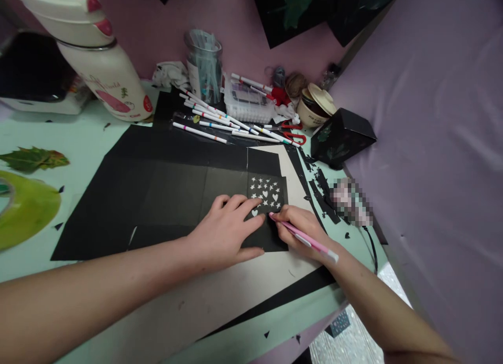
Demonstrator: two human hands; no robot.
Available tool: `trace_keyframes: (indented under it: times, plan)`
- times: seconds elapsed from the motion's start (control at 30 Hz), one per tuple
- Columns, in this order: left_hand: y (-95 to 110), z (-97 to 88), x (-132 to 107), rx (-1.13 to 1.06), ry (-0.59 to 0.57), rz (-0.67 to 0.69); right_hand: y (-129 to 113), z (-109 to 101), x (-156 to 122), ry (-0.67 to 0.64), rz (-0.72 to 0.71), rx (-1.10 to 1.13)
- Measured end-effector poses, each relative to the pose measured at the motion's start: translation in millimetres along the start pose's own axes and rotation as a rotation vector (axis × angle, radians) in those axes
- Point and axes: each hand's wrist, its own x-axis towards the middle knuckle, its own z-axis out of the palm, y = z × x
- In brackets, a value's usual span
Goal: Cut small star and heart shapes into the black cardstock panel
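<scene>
A large sheet of black card [168,196], with fold lines and a few slits, lies on a pale board [188,296]. Its right-hand panel bears several small white star and heart shapes [265,192], which look like cut-outs showing the board beneath. My left hand [222,230] lies flat on the card with fingers spread, just left of and below the shapes. Pinched in my right hand [301,228] is a slim pink pen-shaped tool [304,235] with a clip and a white end. Its tip points at the panel below the hearts; the exact tip is too small to make out.
White sticks or pens [220,120], red-handled scissors [293,133] and a clear plastic box [249,102] lie behind the card. A bottle [102,70] stands back left; a black box [341,136] stands right. Yellow-green tape [35,207] and a leaf [31,158] lie left.
</scene>
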Motion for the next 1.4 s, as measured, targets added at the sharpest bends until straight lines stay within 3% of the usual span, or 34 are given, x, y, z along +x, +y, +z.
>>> trace_keyframes:
  times: [0.57, 0.8, 0.97, 1.4]
  plan:
    - [-1, 0.9, 0, -0.008, -0.019, -0.007, 9, -4, -2, 0.0, -0.184, -0.102]
    - [0, 0.1, -1, -0.019, -0.017, -0.005, 6, -15, 0, -0.155, -0.301, -0.293]
    - [0, 0.9, -2, -0.01, -0.006, 0.0, 1, -18, 2, -0.188, -0.403, -0.427]
    - [0, 1.2, -1, -0.011, 0.012, 0.006, 1, -14, -1, -0.177, -0.349, -0.511]
